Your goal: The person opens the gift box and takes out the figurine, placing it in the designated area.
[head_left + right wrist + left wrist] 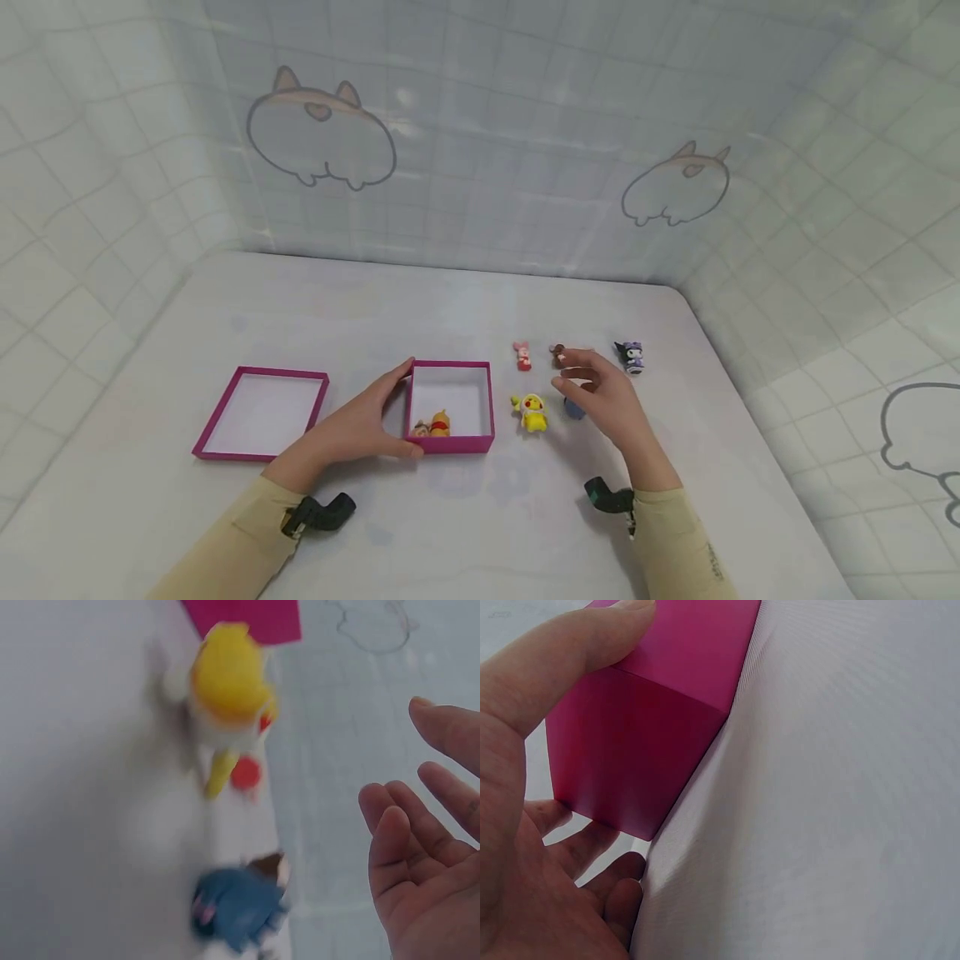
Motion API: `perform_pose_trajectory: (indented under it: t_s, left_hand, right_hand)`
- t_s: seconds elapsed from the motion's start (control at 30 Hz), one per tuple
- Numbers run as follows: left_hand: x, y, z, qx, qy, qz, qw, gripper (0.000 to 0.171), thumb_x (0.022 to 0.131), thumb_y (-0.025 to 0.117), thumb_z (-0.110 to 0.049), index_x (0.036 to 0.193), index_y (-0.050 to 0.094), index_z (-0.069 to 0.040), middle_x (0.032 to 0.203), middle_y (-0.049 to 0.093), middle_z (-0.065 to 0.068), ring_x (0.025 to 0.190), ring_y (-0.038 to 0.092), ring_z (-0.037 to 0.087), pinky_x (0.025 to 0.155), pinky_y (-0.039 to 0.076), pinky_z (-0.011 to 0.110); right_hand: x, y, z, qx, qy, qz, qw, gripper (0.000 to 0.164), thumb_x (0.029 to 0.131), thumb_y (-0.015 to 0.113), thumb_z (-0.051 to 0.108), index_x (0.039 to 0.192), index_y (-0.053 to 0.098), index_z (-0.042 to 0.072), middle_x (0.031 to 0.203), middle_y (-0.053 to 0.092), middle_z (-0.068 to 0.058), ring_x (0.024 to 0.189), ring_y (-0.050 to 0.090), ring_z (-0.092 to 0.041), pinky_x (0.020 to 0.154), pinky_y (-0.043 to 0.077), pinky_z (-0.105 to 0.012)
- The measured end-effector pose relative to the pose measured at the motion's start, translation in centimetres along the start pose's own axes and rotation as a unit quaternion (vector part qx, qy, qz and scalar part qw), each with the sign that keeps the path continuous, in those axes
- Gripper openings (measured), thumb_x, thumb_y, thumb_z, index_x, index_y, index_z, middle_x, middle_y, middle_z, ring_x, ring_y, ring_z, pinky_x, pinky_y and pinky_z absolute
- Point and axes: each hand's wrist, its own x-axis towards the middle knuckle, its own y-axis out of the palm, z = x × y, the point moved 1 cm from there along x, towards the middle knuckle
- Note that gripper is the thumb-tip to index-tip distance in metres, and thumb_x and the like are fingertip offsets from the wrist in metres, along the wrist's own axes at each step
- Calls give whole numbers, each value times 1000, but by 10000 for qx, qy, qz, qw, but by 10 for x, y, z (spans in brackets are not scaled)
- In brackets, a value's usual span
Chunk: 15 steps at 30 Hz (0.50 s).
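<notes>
My left hand (358, 423) holds a magenta open-topped box (455, 445) by its left side, thumb at the front and fingers toward the back. Inside, by the front wall, are a yellow bear figurine (440, 424) in red and a small tan figurine (420, 429). My right hand (602, 396) hovers with loosely bent fingers and holds nothing. It partly hides a blue figurine (573, 409), also visible in the right wrist view, and a brown figurine (557, 355) lies just beyond its fingertips. Between box and right hand sits a yellow figurine (533, 413) with a white hood.
A shallow magenta-rimmed lid (258, 412) lies left of the box, partly behind the left forearm. Farther back are a pink-and-red figurine (522, 356) and a black-and-purple figurine (632, 357). The white table (480, 533) meets patterned curtain-like walls at the back and sides.
</notes>
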Motion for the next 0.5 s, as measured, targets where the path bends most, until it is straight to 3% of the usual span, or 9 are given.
perform_pose_trajectory:
  t_s: [0.2, 0.5]
  left_hand:
    - [-1, 1, 3, 14, -27, -10, 10000, 133, 56, 88, -63, 159, 8, -36, 162, 20, -1, 148, 19, 25, 113, 27, 56]
    - [-3, 2, 0, 27, 23, -58, 10000, 131, 57, 88, -63, 159, 10, -34, 162, 21, -3, 147, 21, 23, 113, 28, 55]
  right_hand:
    - [9, 13, 24, -16, -288, 302, 9991, 53, 86, 76, 45, 132, 61, 23, 112, 65, 0, 103, 63, -12, 88, 54, -40]
    - [16, 33, 51, 169, -377, 817, 9958, 50, 85, 78, 43, 130, 62, 28, 116, 65, 1, 101, 64, -12, 82, 56, -34]
